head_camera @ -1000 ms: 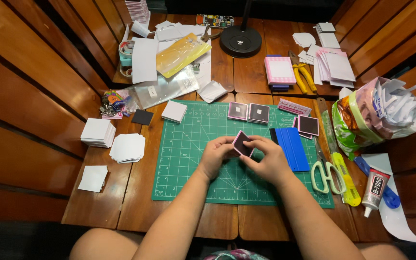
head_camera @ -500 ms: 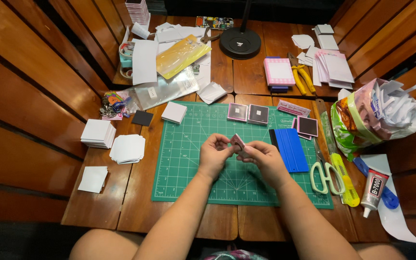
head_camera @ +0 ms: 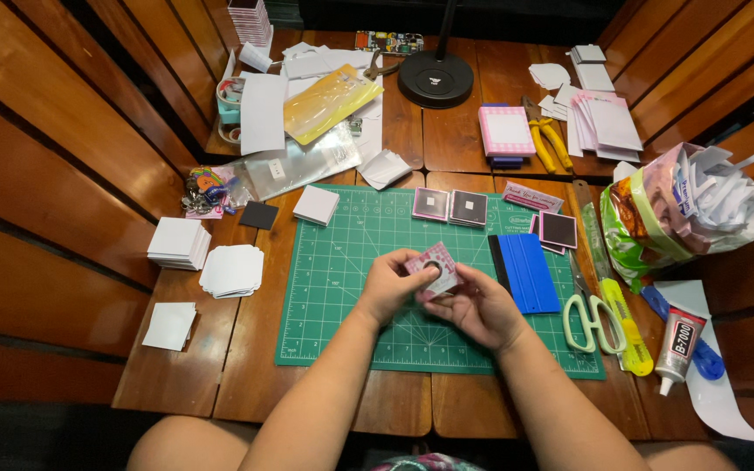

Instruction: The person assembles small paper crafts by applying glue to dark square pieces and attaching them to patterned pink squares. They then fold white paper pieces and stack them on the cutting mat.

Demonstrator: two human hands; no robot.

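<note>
I see both hands on the card [head_camera: 434, 267], L hand [head_camera: 390, 286] and R hand [head_camera: 473, 305] pinching it betw. them over the mat [head_camera: 333, 288]. It's flipped since 1 s ago: pink side w/ ring up now, so work's moved to that face.

Two bare forearms; sleeveless, ringless hands [head_camera: 434, 292]; bare knees

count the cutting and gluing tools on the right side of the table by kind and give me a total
scissors: 1
yellow pliers: 1
yellow craft knife: 1
glue tube: 1
blue scraper: 1
total: 5
</note>
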